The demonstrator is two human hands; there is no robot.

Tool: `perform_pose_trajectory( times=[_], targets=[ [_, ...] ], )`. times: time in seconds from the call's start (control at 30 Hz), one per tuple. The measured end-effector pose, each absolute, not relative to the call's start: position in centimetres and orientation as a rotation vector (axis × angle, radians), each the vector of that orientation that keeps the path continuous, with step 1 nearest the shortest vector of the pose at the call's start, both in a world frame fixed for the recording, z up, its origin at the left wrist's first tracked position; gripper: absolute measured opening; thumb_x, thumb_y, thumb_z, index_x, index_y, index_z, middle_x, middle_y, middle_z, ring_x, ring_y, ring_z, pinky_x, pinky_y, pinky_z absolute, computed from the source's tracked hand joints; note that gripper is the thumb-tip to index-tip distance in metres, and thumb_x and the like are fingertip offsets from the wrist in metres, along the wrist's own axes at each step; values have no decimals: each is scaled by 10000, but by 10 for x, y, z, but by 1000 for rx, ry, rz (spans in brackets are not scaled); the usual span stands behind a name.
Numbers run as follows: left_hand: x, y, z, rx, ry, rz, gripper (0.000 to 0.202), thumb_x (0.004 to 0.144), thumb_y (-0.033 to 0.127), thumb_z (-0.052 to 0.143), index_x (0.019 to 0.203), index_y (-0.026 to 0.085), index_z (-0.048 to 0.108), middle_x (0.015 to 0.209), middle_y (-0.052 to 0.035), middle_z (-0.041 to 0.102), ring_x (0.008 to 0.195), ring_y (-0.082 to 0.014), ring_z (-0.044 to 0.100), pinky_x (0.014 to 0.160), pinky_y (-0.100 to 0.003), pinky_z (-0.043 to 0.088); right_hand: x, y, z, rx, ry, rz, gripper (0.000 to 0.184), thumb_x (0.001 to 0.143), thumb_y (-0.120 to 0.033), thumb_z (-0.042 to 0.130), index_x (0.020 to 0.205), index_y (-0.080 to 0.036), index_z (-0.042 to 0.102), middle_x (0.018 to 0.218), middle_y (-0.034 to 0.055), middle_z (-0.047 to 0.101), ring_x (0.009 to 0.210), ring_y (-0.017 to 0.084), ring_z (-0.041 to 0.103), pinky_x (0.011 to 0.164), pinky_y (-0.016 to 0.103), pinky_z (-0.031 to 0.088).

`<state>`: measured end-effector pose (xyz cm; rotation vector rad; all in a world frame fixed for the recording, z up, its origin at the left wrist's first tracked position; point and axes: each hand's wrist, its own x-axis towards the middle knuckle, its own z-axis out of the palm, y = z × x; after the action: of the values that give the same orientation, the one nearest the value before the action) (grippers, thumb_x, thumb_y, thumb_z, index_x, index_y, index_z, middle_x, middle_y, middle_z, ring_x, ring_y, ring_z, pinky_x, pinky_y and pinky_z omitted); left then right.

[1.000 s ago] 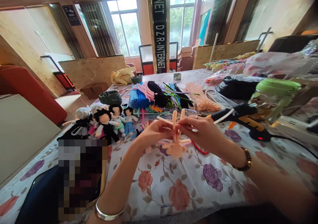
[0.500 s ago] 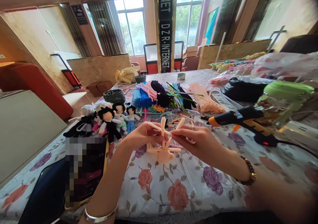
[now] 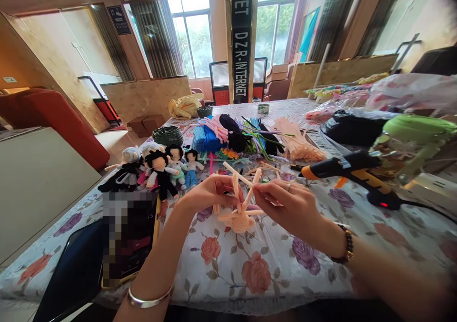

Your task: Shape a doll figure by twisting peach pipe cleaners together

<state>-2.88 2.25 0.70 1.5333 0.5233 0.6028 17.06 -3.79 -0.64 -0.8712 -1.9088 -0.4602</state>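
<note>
A peach figure (image 3: 240,223) of bent pipe cleaners is held upside down above the table, its round coiled head lowest and two folded legs pointing up. My left hand (image 3: 210,193) pinches it at the body; the thumb and fingers hide part of that. A peach pipe cleaner (image 3: 235,172) slants across the legs, its free end toward the upper left. My right hand (image 3: 291,203) pinches this strip beside the right leg, with thumb and forefinger pressed together. Whether the strip is joined to the figure cannot be made out.
Finished dolls (image 3: 160,169) lie at the left, behind a phone (image 3: 134,246). Bundles of coloured pipe cleaners (image 3: 210,134) and peach ones (image 3: 296,141) are piled beyond my hands. A glue gun (image 3: 353,167) with a lit red light stands at right, its cord trailing off.
The strip in my right hand now sticks out farther up and left across the legs. My right hand has shifted slightly right, and the figure has turned a little.
</note>
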Motion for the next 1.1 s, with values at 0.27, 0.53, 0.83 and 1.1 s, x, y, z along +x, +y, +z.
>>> perform_pose_trajectory(
  times=[0.27,0.53,0.83,1.1],
  targets=[
    [-32,25,5,1528,459,573,133,713,194,707,821,127,667,845,-71,674,795,-162,632,786,-284,489,165,-39,-13,-814,-1974,-569,235,832,-147,537,604,-183,492,498,-48,503,463,71,465,485,218,339],
    [-28,24,9,1510,444,734,209,734,152,681,935,148,624,835,-43,630,764,-134,602,730,-242,477,168,-34,-22,-980,-1868,-612,211,815,-175,549,617,-189,477,476,-70,478,425,62,439,474,219,306],
    [-29,29,2,1543,535,868,159,764,224,670,899,144,692,858,-53,682,780,-147,641,761,-253,498,168,-33,-24,-869,-1982,-524,187,873,-169,495,688,-193,482,554,-54,535,494,69,485,520,208,350],
    [-28,29,0,1463,554,880,221,762,255,678,960,159,707,852,-56,721,742,-156,673,742,-281,537,170,-33,-23,-822,-2105,-599,206,918,-197,444,737,-163,536,576,-13,542,532,101,493,514,240,347]
  ],
)
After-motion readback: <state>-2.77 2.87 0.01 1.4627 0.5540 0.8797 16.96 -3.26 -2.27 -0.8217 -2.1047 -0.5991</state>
